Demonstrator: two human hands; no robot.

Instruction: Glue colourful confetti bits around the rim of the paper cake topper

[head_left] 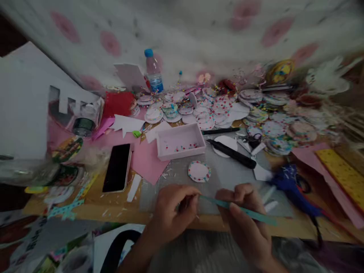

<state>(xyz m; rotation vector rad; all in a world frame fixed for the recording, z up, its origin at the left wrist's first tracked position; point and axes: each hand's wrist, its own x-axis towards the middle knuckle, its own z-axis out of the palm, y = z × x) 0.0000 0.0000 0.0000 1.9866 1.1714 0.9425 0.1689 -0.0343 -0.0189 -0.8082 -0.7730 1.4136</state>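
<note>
Both my hands are at the table's front edge, holding a thin teal paper strip [250, 213] between them. My left hand [173, 212] pinches the strip's left end with thumb and fingers. My right hand [244, 220] grips its middle, and the rest of the strip sticks out to the right. Just beyond my hands a round white paper disc with coloured dots [199, 171] lies on a grey mat [227, 174]. A shallow white tray [181, 141] with small beads sits behind it.
A black phone [117, 167] lies at left on pink paper. A black glue gun [231, 153] and a pen [220, 131] lie right of the tray. Several decorated paper discs [216, 108] cover the back, beside a water bottle [154, 72]. Blue scissors [292, 187] lie at right.
</note>
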